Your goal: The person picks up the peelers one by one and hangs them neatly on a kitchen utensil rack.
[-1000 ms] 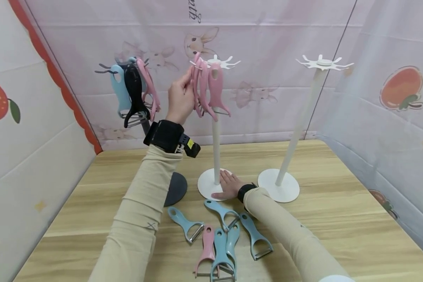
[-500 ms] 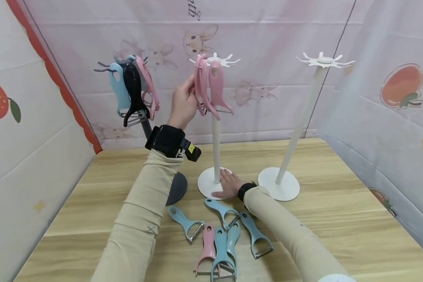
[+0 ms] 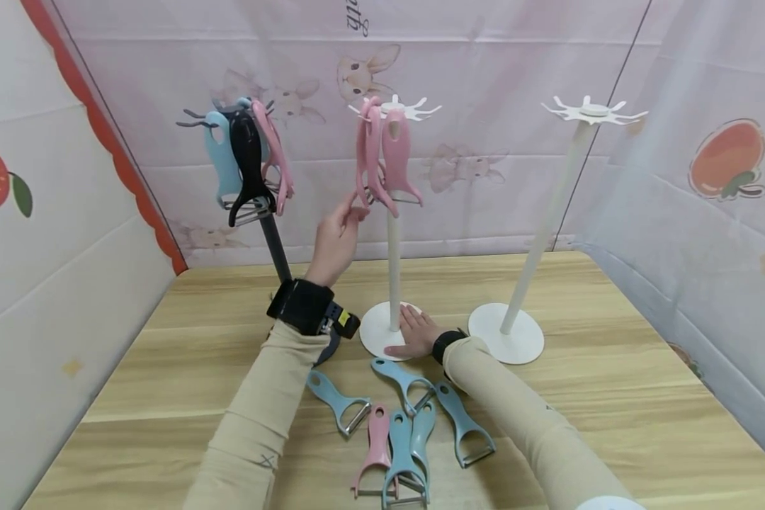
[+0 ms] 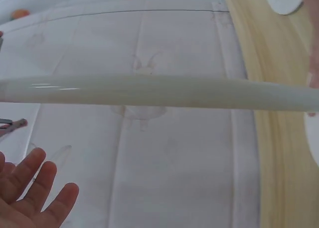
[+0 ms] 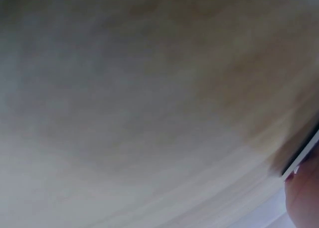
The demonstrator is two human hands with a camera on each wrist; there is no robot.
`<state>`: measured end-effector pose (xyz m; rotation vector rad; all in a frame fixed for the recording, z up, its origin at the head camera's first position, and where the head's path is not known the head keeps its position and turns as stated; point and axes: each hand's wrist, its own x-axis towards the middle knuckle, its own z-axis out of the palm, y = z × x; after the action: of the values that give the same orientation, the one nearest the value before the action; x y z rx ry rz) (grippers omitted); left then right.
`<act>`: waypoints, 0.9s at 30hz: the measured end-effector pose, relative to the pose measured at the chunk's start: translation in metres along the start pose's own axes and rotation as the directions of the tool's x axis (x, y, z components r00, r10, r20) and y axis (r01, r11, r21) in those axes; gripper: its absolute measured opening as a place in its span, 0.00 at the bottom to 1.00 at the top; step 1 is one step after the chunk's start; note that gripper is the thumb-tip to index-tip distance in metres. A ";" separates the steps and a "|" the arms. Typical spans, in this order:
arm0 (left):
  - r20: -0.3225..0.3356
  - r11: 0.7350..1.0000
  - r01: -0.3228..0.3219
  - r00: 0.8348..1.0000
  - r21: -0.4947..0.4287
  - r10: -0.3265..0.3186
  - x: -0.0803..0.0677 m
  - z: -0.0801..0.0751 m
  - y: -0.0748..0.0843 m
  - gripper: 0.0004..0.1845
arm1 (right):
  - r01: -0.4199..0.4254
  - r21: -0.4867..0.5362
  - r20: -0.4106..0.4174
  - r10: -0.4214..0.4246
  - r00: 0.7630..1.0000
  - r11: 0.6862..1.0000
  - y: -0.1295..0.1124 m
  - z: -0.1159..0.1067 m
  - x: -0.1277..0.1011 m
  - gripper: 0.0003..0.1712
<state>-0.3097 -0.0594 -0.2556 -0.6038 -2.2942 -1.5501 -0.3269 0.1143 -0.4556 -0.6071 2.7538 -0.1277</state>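
On the wooden table, head view: left hand beside the lower ends of pink peelers hung on the middle white stand, fingers loosely extended, gripping nothing, contact unclear; right hand flat on that stand's base, fingers straight; dark stand with hung peelers to the left, another white stand to the right, loose blue peelers and one pink peeler near. Left wrist view: fingers spread, apart from the pole. Right wrist view: mostly blurred, finger state unreadable there.
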 end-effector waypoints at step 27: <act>0.208 0.519 0.138 0.807 0.843 -0.553 -0.132 0.002 -0.084 0.17 | 0.017 0.013 0.003 -0.017 1.000 1.000 0.003 0.001 0.005 0.55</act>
<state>-0.2379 -0.1072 -0.3859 -0.2310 -3.2731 -0.2655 -0.3319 0.1150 -0.4584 -0.6262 2.7429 -0.1484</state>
